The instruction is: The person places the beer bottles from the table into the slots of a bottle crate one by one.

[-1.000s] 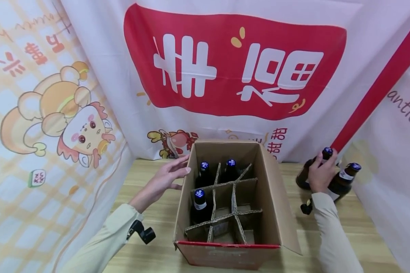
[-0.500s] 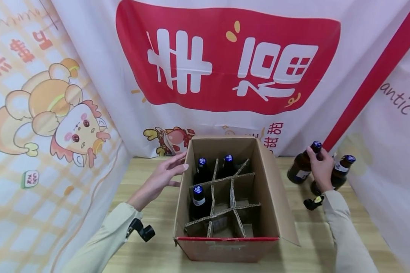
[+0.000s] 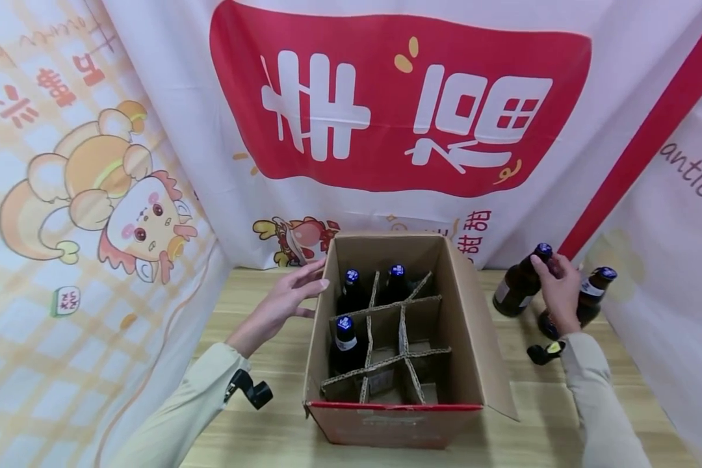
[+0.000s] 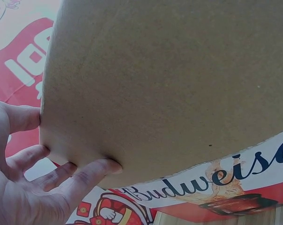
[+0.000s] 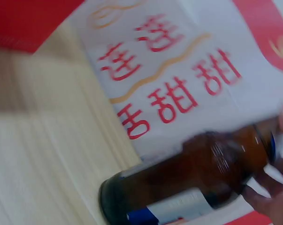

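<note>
In the head view, my right hand (image 3: 560,292) pinches the neck of a brown beer bottle (image 3: 513,290) just under its blue cap. The bottle leans slightly, and I cannot tell whether its base touches the table. In the right wrist view, fingers (image 5: 268,187) curl at the neck of that beer bottle (image 5: 193,173). My left hand (image 3: 283,302) touches the left side of an open cardboard box (image 3: 464,312), fingers fairly straight. The left wrist view has those fingers (image 4: 92,176) against plain cardboard (image 4: 169,84). Three capped bottles (image 3: 345,341) stand in the box's left and back compartments.
A second beer bottle (image 3: 591,299) stands right of the gripped one, partly behind my hand. Cardboard dividers (image 3: 402,328) split the box into cells. Its flap (image 3: 494,364) sticks out on the right. Printed cloth (image 3: 403,214) hangs behind the wooden table (image 3: 257,416).
My right hand has drawn the gripped bottle a little left, away from the standing one. The left hand stays at the box, and the head view has shifted slightly.
</note>
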Motion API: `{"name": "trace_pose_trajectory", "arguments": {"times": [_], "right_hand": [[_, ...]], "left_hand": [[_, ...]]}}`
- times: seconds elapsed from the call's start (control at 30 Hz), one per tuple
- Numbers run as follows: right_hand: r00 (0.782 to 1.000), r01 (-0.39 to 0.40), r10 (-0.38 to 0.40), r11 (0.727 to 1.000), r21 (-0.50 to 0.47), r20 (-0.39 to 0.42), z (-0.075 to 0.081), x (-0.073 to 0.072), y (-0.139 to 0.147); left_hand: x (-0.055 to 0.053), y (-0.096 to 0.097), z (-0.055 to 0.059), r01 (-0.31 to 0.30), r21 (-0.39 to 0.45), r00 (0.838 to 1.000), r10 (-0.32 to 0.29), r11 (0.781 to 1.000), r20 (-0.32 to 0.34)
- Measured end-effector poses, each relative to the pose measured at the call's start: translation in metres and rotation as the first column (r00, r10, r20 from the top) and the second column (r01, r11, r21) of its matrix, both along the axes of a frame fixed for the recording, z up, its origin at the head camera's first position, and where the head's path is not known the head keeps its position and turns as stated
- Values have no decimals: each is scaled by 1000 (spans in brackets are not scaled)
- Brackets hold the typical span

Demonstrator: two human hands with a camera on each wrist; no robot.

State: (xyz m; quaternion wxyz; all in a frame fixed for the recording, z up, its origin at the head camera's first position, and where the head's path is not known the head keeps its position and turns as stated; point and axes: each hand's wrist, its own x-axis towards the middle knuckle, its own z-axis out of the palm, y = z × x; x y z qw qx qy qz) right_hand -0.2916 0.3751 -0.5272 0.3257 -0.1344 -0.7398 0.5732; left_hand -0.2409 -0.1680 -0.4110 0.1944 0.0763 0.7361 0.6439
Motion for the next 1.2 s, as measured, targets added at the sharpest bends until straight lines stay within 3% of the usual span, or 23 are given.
{"name": "trace_pose_trajectory", "arguments": {"times": [0.1, 0.33, 0.47, 0.63, 0.9, 1.03, 1.2], "right_hand": [[992, 121, -123, 985, 121, 6, -4, -2, -12], [977, 213, -211, 967, 142, -34, -11, -13, -26], [980, 198, -196, 965, 173, -28, -5, -13, -27], [981, 193, -190, 964, 183, -35, 7, -4, -25], [987, 146, -150, 987, 63, 64, 22, 16, -31], [989, 100, -102, 995, 22, 110, 40, 23, -38], [993, 47, -43, 998, -30, 108, 73, 31, -46]], "left_hand": [[0, 0, 0, -5, 6, 1000, 5, 1000, 1], [2, -1, 2, -22, -1, 1000, 22, 1000, -1], [4, -2, 3, -39, 3, 999, 39, 999, 8], [3, -1, 2, -22, -2, 1000, 22, 1000, 5], [4, -2, 2, -14, 4, 1000, 14, 1000, 2], [4, -1, 3, -9, 8, 1000, 9, 1000, -1], [5, -1, 4, -9, 0, 1000, 9, 1000, 1]]}}
